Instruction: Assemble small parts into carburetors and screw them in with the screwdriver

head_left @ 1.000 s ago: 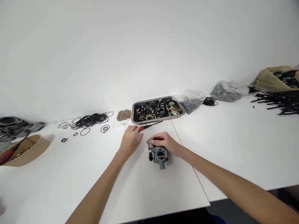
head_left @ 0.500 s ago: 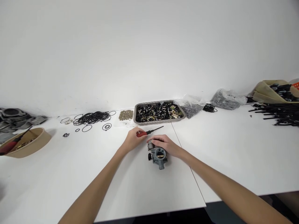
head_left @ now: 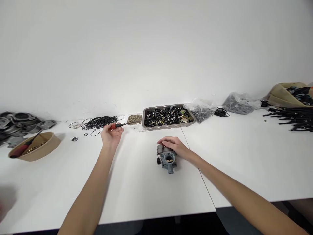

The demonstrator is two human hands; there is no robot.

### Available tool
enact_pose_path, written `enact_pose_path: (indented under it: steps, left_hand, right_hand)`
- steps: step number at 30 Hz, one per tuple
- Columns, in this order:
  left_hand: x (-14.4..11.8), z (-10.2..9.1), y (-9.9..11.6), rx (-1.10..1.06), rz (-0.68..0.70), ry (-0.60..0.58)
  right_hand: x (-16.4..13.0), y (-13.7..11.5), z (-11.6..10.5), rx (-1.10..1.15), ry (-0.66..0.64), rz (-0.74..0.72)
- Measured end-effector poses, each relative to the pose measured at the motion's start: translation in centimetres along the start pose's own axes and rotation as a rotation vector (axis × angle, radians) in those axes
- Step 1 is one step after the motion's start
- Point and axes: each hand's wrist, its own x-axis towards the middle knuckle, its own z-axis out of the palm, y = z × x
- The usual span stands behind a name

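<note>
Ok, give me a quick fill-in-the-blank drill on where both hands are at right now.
1. The left hand holds a screwdriver with a ____ handle.
2. The right hand rests on the grey ____.
3. The metal tray lies ____ the carburetor, toward the wall.

Missing words: red; carburetor; behind

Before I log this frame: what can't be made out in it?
Head view only.
- Screwdriver: handle mostly wrapped in the left hand; the tip is lost against the brass bits.
- Carburetor: top covered by the right hand.
- Tray parts: too small to tell apart.
- Bags: contents blurred behind plastic.
- Grey castings and black rods: cut by the edges.
</note>
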Motion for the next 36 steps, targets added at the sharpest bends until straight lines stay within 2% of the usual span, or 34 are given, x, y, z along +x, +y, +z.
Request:
enact_pose_path:
  steps: [4, 8, 10, 12, 14, 17, 19, 26, 36]
  left_hand:
    - [1.6, -2.3, -0.4, -0.004, 0.049, 0.184]
    - [2.1, -3.0, -0.9, -0.007, 0.075, 0.248]
    - [2.2, -3.1, -1.0, -0.018, 0.074, 0.249]
    - [2.4, -3.2, -1.0, -0.032, 0.073, 0.251]
    - [2.6, -3.3, -1.0, -0.041, 0.073, 0.254]
    - [2.8, -3.6, -0.9, -0.044, 0.069, 0.261]
    - [2.9, -3.8, -0.8, -0.046, 0.068, 0.267]
    - [2.9, -4.0, -0.5, -0.034, 0.082, 0.306]
    - [2.6, -3.6, -0.2, 0.102, 0.061, 0.307]
  right_hand:
    - [-0.2, -0.2, 0.3, -0.104, 0.005, -0.032]
    - [0.3, -2.3, -1.5, -0.386, 0.039, -0.139]
    - [1.1, -4.0, -3.8, -0.582, 0.088, -0.172]
    - [2.2, -5.5, -7.0, -0.779, 0.118, -0.108]
    - [3.5, -6.4, -10.3, -0.834, 0.167, -0.067]
    - [5.2, -5.9, -14.4, -0.898, 0.249, 0.016]
    - [5.9, -4.7, -16.0, -0.932, 0.267, 0.075]
    - [6.6, -1.8, -17.7, -0.962, 0.189, 0.135]
    - [7.1, -0.7, -18.3, -0.919, 0.242, 0.134]
